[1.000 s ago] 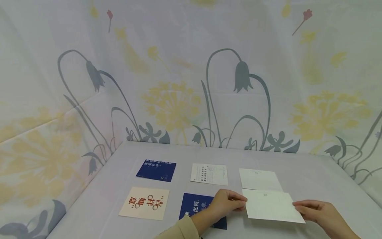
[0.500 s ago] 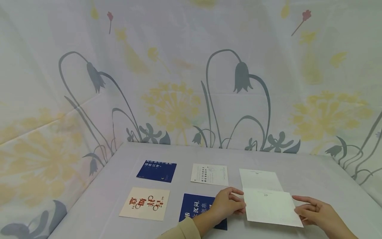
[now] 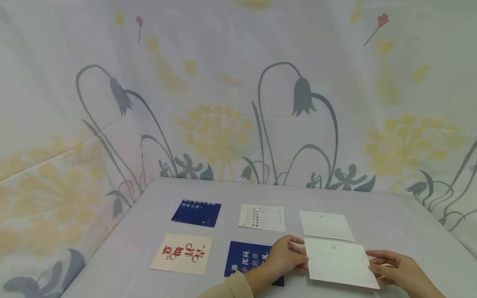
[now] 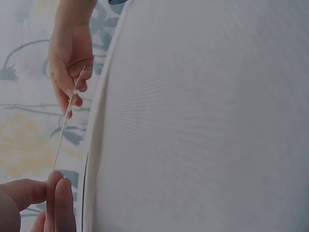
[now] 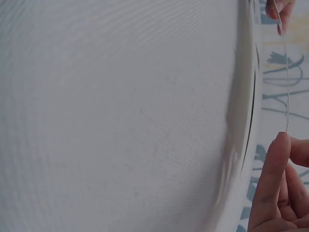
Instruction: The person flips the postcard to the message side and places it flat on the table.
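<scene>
Between both hands a blank-looking white card [image 3: 340,263] with a small mark near its top is held just above the table. My left hand [image 3: 287,254] pinches its left edge, and my right hand [image 3: 396,269] pinches its right edge. Both wrist views show the card edge-on as a thin line [image 4: 63,128] between thumb and fingers. Directly beyond it lies a second white card [image 3: 326,225]. Partly behind my left hand and sleeve is a dark blue card [image 3: 244,258] with white writing.
Further left lie a cream card [image 3: 181,253] with red writing, another dark blue card [image 3: 196,213] and a white printed card [image 3: 262,217]. The table [image 3: 130,256] has a pale cover. A flower-patterned cloth [image 3: 223,82] hangs behind and at the sides.
The held card has come slightly nearer, so its far edge now stands apart from the white card behind it. My right fingers have shifted their hold a little along the right edge.
</scene>
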The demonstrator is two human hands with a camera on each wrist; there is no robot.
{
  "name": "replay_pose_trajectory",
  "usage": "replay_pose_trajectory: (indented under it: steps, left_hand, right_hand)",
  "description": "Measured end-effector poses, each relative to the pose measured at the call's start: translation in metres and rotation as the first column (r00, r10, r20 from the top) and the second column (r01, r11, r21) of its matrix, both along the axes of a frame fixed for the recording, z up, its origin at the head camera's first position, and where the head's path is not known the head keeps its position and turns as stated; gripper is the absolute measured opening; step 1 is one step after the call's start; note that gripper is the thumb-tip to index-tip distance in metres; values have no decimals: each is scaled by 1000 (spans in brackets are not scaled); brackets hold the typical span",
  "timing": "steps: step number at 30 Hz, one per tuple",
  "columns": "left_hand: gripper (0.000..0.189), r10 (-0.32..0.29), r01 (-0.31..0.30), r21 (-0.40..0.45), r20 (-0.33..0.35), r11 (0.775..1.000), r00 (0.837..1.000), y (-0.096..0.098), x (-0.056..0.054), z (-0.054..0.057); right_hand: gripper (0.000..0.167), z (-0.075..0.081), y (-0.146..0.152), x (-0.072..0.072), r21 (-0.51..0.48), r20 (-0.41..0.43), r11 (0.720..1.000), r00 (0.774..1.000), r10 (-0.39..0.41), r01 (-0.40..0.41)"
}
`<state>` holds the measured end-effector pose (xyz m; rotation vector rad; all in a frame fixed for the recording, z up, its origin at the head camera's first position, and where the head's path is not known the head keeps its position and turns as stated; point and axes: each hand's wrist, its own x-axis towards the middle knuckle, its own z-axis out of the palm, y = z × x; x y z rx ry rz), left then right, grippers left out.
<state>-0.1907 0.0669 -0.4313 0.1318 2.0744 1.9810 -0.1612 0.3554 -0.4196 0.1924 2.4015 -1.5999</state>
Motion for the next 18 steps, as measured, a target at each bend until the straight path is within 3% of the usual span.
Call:
replay_pose_trajectory:
  steps: [3, 10, 18]
  left_hand:
    - [33, 5, -5, -22, -9, 1000, 1000, 1, 1, -1]
    - [31, -38, 39, -35, 28, 999, 999, 0, 3, -3]
    - [33, -57, 60, -37, 62, 998, 996, 3, 3, -6]
  right_hand:
    - [52, -2, -2, -1, 43, 14, 999, 999, -33, 33]
    - [51, -7, 3, -2, 94, 16, 994, 999, 49, -50]
    - [51, -12, 1, -3, 176, 14, 984, 1000, 27, -29]
